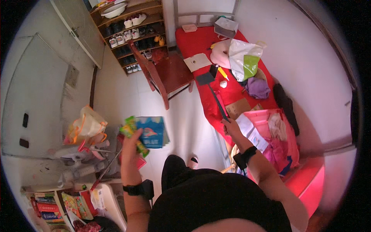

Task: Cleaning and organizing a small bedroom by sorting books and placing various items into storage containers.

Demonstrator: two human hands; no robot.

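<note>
My left hand (133,144) is closed round a green and yellow packet (130,124) and a flat blue booklet or pouch (151,132); its exact kind is unclear. Both are held over the floor in front of me. My right hand (232,128) grips the handle end of a black fly swatter (218,99). Its flat square head (205,79) points away from me, over the near edge of the red-covered bed (205,98). Just beyond my right hand lies a piece of brown cardboard (237,108).
A pink box (291,123) with clothes stands on the bed at right, before a white and green plastic bag (244,58). A dark red chair (170,75) stands ahead, near a shoe rack (135,31). At left are a cloth bag (88,125), a fan (79,162) and bookshelf (46,208).
</note>
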